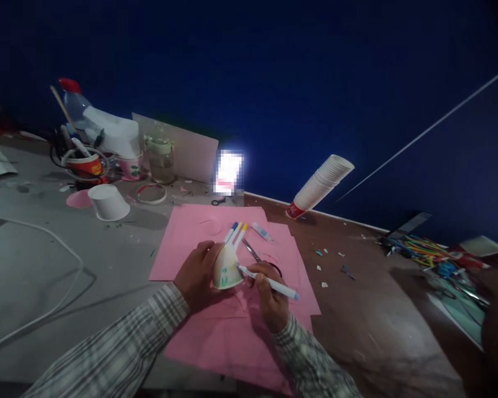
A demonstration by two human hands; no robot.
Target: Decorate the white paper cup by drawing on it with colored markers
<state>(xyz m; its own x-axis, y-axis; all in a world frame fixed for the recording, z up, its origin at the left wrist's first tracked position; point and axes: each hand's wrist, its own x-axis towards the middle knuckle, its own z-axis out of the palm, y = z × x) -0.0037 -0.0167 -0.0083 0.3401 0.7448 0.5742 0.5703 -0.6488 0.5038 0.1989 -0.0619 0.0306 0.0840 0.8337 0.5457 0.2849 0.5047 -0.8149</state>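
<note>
My left hand [198,275] is closed around a small white paper cup [227,271], held tilted above pink paper. Green grass-like marks and a pale yellow patch show on the cup's side. Between the fingers of my right hand [270,293] is a white marker [280,286] with a light blue end; its tip meets or nearly meets the cup's right side. Just beyond the cup lie several markers [237,234], with blue and yellow ends. Scissors [251,250] rest beside them, partly hidden by my right hand. A small tube [262,231] lies farther back.
Pink sheets [249,348] cover the table's middle. A tall leaning stack of paper cups [321,185] stands behind, right. At left are an upturned white cup [108,202], a glass jar [159,160], a tool-filled cup [85,166] and a white cable [77,265]. Colourful cords [423,249] lie far right.
</note>
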